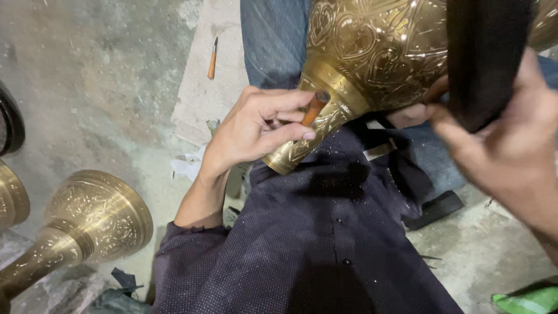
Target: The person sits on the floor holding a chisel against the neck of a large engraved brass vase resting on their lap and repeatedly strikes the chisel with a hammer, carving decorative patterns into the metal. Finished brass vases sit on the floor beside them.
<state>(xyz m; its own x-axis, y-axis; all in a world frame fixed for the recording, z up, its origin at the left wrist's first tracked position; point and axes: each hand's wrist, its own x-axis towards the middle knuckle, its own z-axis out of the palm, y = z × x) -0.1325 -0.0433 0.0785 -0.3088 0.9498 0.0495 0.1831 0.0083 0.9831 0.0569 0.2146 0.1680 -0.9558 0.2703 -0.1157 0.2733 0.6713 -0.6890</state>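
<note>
A large engraved brass vase (372, 52) rests on my lap, its flared foot pointing toward me. My left hand (256, 125) grips a small chisel with an orange wooden handle (314, 107), its tip held against the vase's foot. My right hand (505, 139) is raised at the right and holds a thick dark block (485, 58) upright over the vase's body. Part of the vase is hidden behind the block.
A second engraved brass vase (87, 221) lies on the concrete floor at lower left, with another brass piece (11, 200) at the left edge. A spare orange-handled chisel (213, 58) lies on a cloth mat (200, 87). A green object (526, 299) sits bottom right.
</note>
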